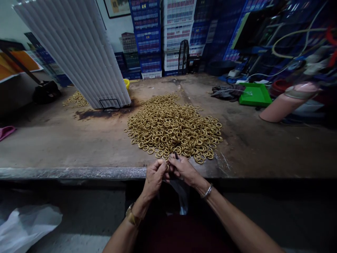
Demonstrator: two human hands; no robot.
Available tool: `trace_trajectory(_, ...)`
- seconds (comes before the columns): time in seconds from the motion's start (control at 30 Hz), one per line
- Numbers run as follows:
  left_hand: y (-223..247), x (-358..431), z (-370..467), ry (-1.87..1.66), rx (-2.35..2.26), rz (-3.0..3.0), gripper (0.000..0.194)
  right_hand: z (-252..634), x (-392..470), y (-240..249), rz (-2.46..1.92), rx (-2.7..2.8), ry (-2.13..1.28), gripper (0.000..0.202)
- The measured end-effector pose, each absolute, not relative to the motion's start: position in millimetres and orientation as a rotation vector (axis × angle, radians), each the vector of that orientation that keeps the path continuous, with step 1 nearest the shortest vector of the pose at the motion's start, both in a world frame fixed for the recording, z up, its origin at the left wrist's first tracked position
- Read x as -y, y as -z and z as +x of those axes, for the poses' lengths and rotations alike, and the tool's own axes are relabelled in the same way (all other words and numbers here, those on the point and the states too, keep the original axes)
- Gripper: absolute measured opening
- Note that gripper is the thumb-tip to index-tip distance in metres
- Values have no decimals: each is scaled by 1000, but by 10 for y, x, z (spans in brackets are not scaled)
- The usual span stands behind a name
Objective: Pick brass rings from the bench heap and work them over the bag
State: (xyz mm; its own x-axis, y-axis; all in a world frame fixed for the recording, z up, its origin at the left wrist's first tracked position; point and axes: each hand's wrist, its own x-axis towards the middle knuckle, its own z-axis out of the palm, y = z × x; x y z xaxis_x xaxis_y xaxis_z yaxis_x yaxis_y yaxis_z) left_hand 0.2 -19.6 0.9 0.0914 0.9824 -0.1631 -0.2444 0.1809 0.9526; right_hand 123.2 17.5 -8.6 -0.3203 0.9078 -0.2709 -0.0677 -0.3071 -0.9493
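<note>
A large heap of brass-coloured rings (176,126) lies on the worktable in front of me. At the table's front edge my left hand (155,174) is closed, fingertips pinching a ring (167,167). Touching it from the right, my right hand (185,171) is closed around a thin dark tool (176,155); only its short end shows above the fingers, so its kind is unclear. Both hands are just in front of the heap's near side. Below them hangs a strip of clear plastic (181,196).
A tall ribbed white panel (79,52) leans on the left of the worktable (65,147), beside a smaller pile of rings (76,100). To the right are a green tray (255,94) and a pink cylinder (286,102). Stacked crates (147,45) stand behind.
</note>
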Motion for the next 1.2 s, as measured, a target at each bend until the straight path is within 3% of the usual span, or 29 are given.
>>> trace_trajectory(0.33, 53, 219, -16, -1096, -930, 810, 27, 1272, -211, 24, -1245, 1530, -1307, 17)
trace_trajectory(0.63, 97, 237, 7, -1140, -899, 799, 25, 1262, -182, 36, -1207, 1271, -1617, 16)
trace_trajectory(1.07, 149, 286, -18, -1182, -796, 704, 22, 1262, -165, 51, -1257, 1357, -1593, 11)
trace_trajectory(1.2, 141, 295, -24, -1203, -769, 653, 22, 1273, -162, 58, -1304, 1558, -1302, 12)
